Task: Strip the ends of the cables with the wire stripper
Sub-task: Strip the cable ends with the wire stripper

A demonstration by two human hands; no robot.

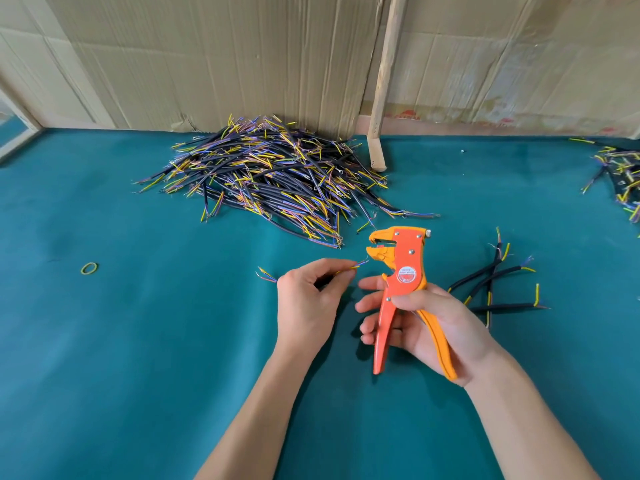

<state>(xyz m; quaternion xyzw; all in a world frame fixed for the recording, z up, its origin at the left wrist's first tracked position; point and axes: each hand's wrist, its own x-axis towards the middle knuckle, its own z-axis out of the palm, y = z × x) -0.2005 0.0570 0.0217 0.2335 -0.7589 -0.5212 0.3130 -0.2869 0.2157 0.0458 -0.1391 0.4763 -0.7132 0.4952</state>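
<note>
— How were the hands placed?

— The right hand (429, 327) was palm-up, at about five o'clock from the middle of the view, forearm running in from the lower right. Its fingers were curled round the orange wire stripper (403, 292), thumb laid across the pivot; the handles stood spread and the jaws, pointing to eleven o'clock, stood apart.

— And the left?

— The left hand (308, 296) sat just at nine o'clock of the stripper, back of the hand up, fingers curled and pinching one cable (349, 268). The cable's yellow and blue cores poked toward two o'clock, their tips just beside the jaws but not between them. Its other end (266, 275) stuck out past the hand at nine o'clock.

— How many of each thing did you count?

— One stripper, one cable in hand. At three o'clock of the right hand lay a small group of black cables (491, 285) on the green desk (138, 341), roughly five, though they crossed and I could not count them surely. At twelve o'clock was a big heap of cables (273, 174), far too many to count, against cardboard (225, 57). A further heap (620, 174) showed at the right edge. One wooden stick (384, 81) leaned at one o'clock, and one yellow rubber band (89, 268) lay at nine o'clock.
</note>
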